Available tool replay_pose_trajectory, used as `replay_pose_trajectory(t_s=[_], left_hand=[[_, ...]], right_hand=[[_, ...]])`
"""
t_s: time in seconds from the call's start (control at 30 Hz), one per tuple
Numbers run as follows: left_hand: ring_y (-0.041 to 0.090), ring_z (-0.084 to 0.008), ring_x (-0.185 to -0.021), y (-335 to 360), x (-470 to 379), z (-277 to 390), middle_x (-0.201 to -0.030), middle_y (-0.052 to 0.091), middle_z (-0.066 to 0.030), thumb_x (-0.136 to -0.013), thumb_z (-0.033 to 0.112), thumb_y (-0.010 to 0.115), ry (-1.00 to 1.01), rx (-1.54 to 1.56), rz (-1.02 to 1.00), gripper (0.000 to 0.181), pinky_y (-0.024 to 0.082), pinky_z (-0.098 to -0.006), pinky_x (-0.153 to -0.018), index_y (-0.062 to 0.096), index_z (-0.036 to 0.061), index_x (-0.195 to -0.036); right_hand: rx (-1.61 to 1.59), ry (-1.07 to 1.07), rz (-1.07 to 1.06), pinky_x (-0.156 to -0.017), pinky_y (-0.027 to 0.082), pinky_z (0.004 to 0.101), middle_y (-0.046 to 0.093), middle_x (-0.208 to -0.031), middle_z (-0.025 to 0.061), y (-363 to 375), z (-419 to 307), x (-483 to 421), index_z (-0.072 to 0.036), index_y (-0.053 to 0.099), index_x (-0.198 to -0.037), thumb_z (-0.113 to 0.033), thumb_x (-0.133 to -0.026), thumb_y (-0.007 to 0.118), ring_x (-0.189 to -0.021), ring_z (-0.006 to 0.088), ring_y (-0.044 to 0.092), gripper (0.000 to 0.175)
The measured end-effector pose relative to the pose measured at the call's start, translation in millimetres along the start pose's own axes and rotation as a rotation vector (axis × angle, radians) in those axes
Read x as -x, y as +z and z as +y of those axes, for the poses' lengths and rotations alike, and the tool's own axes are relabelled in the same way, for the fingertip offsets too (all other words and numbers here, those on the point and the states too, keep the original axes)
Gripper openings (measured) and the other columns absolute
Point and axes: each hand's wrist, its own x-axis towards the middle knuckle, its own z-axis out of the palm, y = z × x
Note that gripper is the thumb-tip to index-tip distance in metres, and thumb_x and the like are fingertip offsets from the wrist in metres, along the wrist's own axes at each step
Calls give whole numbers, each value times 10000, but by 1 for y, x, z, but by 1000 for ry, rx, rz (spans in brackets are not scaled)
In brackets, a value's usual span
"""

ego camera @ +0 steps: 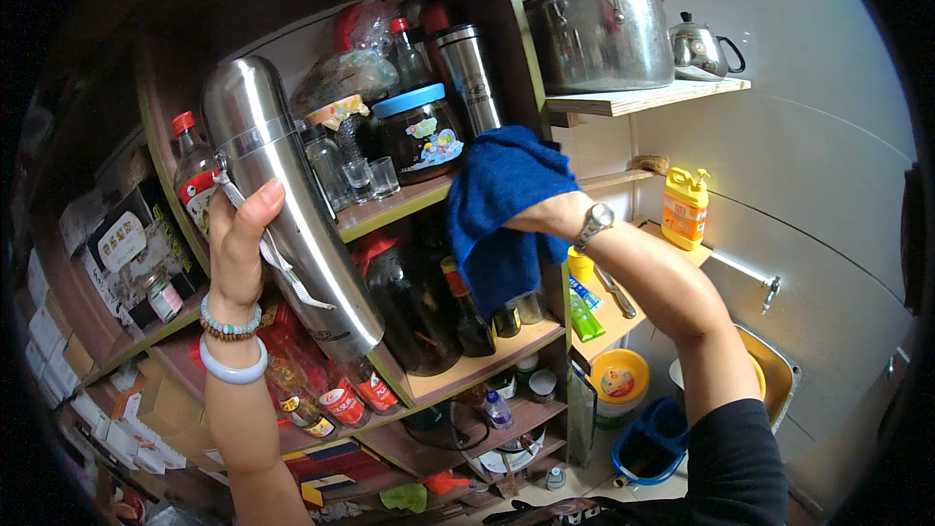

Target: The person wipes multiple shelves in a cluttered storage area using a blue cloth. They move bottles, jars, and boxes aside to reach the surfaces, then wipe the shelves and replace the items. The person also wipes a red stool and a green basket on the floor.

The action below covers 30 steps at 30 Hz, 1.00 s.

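My left hand [245, 234] grips a tall stainless-steel vacuum flask [292, 197] that tilts in front of the shelving, a white cord hanging from its neck. A dark blue cloth [504, 197] drapes over my right hand [544, 215], which holds it at the right end of the middle shelf [398, 212]; the fingers are hidden under the cloth. Just behind the cloth stands a steel tumbler [471, 77]. To its left are a dark jar with a blue lid [420, 135], two small glasses [371, 179] and a glass jar with a patterned cover [343, 124].
A large steel pot [599, 36] and a small kettle [697, 47] sit on the upper right shelf. Below are a yellow pump bottle [685, 208], a knife [617, 292], a sink [781, 380] and a blue mop bucket [650, 442]. Bottles [340, 402] crowd the lower shelf.
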Motion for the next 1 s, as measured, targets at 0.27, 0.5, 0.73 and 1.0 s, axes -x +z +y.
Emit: replay_pose_trajectory(t_s=[0.27, 0.5, 0.73, 1.0], left_hand=[[655, -150, -706, 34, -17, -7, -887, 650, -87, -880, 401, 590, 80, 13, -17, 495, 552, -270, -627, 560, -11, -1151], [630, -143, -758, 52, -42, 4, -908, 638, -71, -870, 363, 625, -48, 167, -29, 444, 519, -263, -669, 588, -5, -1114], [660, -157, -807, 124, -128, -23, -890, 688, -71, -822, 454, 737, 173, -90, 34, 469, 522, -323, -760, 661, 33, -1015], [703, -224, -788, 182, -174, -37, -841, 723, -138, -751, 467, 785, 155, -300, 124, 464, 537, -346, -765, 708, 31, -888]], right_hand=[[-199, -169, 215, -861, 486, 476, 666, -961, 179, 21, -50, -10, -125, 663, -891, -332, -831, 599, -952, 369, 634, 225], [-430, -52, -14, -929, 462, 469, 633, -1104, 190, 12, -60, 66, -126, 648, -1052, -344, -870, 590, -1072, 373, 592, 290], [-605, 321, -142, -968, 436, 465, 607, -1164, 185, -16, -66, 160, -128, 621, -1111, -356, -879, 592, -1122, 368, 564, 326], [-689, 632, -172, -1013, 406, 461, 576, -1233, 179, -44, -66, 221, -130, 591, -1179, -369, -889, 596, -1179, 363, 532, 376]])
